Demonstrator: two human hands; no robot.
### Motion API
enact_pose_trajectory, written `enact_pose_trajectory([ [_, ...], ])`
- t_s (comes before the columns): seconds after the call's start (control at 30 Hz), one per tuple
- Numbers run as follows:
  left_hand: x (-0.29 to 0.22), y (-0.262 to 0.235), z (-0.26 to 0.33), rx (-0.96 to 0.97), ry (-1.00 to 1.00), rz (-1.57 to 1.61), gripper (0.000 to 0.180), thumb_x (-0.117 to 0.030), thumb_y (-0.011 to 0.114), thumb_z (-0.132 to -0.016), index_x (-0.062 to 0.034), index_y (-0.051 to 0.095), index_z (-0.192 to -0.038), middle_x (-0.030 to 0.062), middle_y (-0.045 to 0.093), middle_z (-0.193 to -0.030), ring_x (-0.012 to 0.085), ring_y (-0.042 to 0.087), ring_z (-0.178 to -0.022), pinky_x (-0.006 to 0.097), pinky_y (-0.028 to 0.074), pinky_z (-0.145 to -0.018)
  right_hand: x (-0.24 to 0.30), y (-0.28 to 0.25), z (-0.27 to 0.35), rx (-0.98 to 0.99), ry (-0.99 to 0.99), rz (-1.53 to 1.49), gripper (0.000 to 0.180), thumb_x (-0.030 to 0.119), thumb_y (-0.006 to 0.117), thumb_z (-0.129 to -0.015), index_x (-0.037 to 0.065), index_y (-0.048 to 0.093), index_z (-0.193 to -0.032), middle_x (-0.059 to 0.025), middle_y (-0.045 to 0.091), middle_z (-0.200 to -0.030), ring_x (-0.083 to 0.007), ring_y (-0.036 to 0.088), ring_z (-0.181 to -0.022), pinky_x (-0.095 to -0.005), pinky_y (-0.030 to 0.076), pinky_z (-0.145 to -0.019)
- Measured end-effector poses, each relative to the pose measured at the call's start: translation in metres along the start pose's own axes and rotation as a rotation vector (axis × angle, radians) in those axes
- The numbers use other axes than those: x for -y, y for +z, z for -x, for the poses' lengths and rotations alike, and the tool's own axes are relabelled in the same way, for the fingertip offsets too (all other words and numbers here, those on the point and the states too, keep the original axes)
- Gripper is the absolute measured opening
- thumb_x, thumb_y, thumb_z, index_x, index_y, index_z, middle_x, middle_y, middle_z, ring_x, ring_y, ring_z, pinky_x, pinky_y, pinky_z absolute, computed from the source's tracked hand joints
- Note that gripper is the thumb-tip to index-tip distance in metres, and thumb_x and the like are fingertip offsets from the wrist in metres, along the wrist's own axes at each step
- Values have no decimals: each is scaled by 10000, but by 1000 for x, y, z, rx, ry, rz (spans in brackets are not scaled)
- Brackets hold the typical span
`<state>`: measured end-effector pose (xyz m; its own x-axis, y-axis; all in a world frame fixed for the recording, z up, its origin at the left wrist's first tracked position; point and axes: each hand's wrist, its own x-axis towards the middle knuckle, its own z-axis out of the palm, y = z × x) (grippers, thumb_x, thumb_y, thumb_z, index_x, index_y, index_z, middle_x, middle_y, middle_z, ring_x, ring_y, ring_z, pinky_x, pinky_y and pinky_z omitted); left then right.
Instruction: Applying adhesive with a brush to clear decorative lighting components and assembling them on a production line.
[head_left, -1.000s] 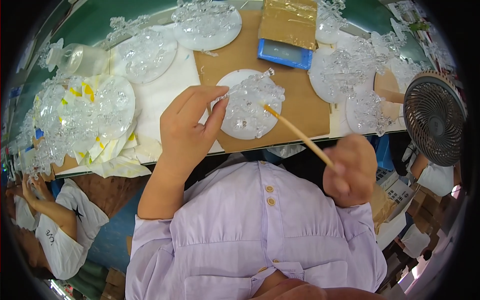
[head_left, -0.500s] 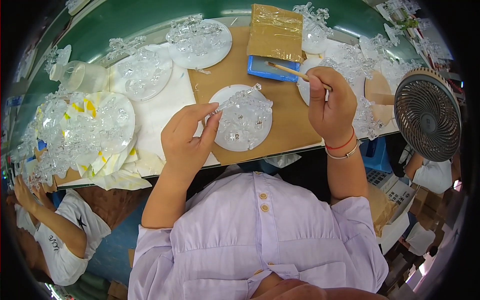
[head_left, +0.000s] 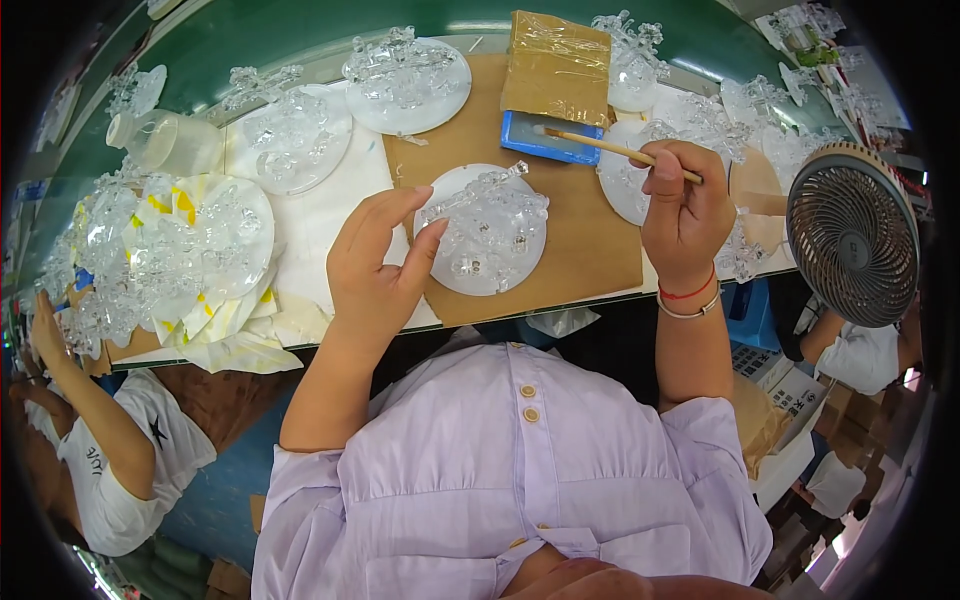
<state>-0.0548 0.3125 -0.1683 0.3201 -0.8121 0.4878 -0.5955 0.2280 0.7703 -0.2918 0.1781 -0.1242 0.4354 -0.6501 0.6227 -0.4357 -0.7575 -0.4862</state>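
Note:
My right hand is closed round a thin wooden-handled brush. Its tip reaches into the shallow blue tray, which is partly covered by a brown cardboard piece wrapped in clear tape. In front of me lies a round whitish disc with clear plastic ornaments on it. At the disc's left edge is my left hand, thumb and forefinger spread apart with nothing seen between them.
Brown cardboard lies under the disc. More discs with clear pieces stand behind and to both sides. On the left are a translucent jar and a heaped pile of clear parts. A fan stands at right; co-workers sit nearby.
My left thumb and forefinger have parted, no longer pinching at the ornaments' edge. My right hand has moved slightly right with the brush, whose tip is still at the blue tray.

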Motion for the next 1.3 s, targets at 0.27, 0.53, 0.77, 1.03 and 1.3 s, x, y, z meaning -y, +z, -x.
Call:
enact_pose_trajectory([
  [0.27, -1, -2, 2, -12, 52, -41, 299, 5, 757, -746, -31, 664, -1028, 117, 685, -978, 247, 662, -859, 309, 526, -742, 10, -21, 16, -181, 27, -164, 146, 134, 507, -1002, -12, 518, -997, -159, 651, -857, -93, 520, -608, -190, 430, -571],
  [0.53, -1, -2, 1, -1, 50, -31, 279, 26, 743, -755, -40, 673, -1017, 104, 690, -964, 210, 661, -810, 285, 523, -713, 52, -59, 68, -177, -73, -174, 274, 278, 448, -1021, 23, 429, -923, -155, 607, -751, -191, 509, -533, -311, 446, -490],
  [0.77, 0, 0, 2, 0, 41, -40, 258, 32, 741, -753, -40, 682, -994, 99, 693, -933, 211, 664, -807, 284, 523, -704, 56, -42, 66, 190, -201, -214, 183, 209, 506, -985, 31, 461, -988, -162, 634, -747, -235, 555, -525, -327, 441, -464],
  [1.03, -2, -1, 2, 3, 39, -38, 252, 38, 735, -754, -40, 683, -988, 96, 696, -931, 217, 666, -825, 285, 522, -710, 49, -21, 61, 232, -201, -225, 85, 87, 527, -924, 6, 506, -907, -162, 642, -758, -233, 539, -523, -313, 437, -484],
  [1.3, -1, -1, 2, 11, 22, -21, 240, 39, 736, -754, -36, 684, -977, 97, 694, -924, 220, 665, -828, 290, 520, -715, 47, -9, 58, 240, -184, -178, 48, 38, 554, -884, 7, 524, -905, -148, 651, -776, -238, 550, -541, -306, 441, -498],
])
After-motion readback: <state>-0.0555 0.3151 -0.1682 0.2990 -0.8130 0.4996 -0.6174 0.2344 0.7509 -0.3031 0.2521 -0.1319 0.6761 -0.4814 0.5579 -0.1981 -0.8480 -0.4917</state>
